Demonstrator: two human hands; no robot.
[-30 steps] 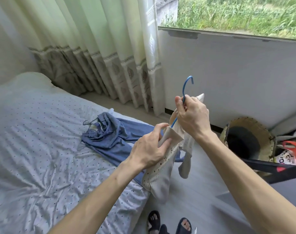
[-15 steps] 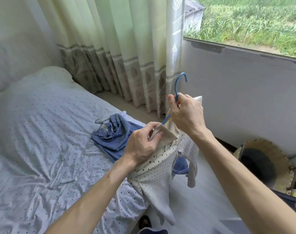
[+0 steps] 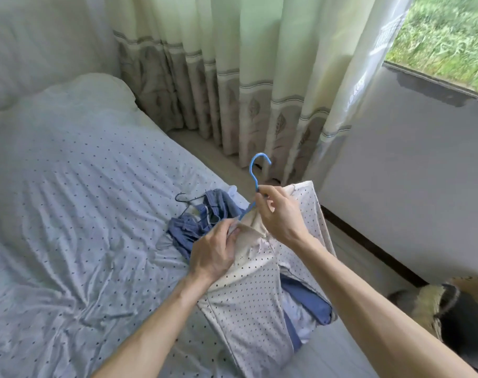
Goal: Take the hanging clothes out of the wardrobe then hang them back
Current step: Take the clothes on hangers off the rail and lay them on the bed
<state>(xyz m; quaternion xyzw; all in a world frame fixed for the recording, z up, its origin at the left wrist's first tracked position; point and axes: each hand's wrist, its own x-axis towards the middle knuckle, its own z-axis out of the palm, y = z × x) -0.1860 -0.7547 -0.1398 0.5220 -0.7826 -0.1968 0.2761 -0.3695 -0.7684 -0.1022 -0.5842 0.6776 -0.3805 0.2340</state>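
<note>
A wrinkled dotted sheet is spread over the bed [image 3: 68, 186]. A curtain [image 3: 232, 77] is hung past the bed's far edge. The white dotted garment [image 3: 246, 309] is held up over the bed's right edge and is draped down from both hands. The blue garment [image 3: 202, 222] is laid crumpled on the sheet near that same edge, partly hidden behind the white one. A fold at the white garment's top is gripped by the left hand [image 3: 216, 252]. The neck of the blue hanger [image 3: 251, 170] is pinched by the right hand [image 3: 280, 214] just under the hook, which is pointed up. Its lower part is hidden in fabric. A black hanger [image 3: 177, 198] is seen at the blue garment's top.
</note>
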